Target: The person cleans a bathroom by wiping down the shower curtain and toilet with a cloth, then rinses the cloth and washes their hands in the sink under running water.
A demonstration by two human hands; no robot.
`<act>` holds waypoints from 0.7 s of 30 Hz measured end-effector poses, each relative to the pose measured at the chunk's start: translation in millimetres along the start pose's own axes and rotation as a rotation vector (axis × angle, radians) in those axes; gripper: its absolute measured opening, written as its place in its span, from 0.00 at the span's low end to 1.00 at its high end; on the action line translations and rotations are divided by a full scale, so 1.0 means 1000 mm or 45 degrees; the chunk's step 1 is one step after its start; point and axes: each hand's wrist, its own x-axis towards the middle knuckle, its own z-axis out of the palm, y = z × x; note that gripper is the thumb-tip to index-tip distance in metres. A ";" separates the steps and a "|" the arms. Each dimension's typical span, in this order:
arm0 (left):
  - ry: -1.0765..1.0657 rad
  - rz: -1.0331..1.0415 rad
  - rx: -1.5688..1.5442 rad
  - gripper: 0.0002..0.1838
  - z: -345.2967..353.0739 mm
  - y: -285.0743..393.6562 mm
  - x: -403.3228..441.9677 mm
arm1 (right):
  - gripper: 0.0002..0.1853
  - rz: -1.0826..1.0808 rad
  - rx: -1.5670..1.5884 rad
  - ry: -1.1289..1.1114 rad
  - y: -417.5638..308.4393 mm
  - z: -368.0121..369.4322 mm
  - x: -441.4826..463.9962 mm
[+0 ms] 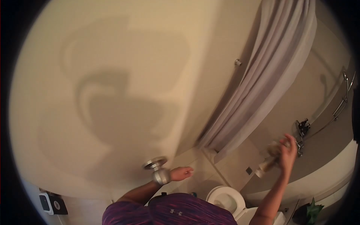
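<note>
While gripping a blurred item, perhaps a bottle, in the right hand at lower right, curls the left hand closed near the doorknob, lower centre.

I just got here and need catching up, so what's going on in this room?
In a bathroom, a person's right hand is at a blurred, pale and brown item near the tap; I can't tell what it is. The left hand, fingers curled, is beside the door knob, and whether it holds anything is unclear. The curtain hangs bunched, and the toilet bowl is uncovered.
</note>
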 end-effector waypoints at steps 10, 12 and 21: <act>0.204 -0.222 -0.216 0.28 -0.048 0.052 0.110 | 0.38 -0.263 -0.003 -0.429 0.069 0.244 0.257; 0.160 -0.116 -0.221 0.27 -0.061 0.064 0.146 | 0.38 -0.236 -0.051 -0.346 0.077 0.264 0.301; 0.324 0.271 -0.182 0.24 -0.099 0.048 0.206 | 0.21 0.117 -0.032 0.163 0.156 0.177 0.397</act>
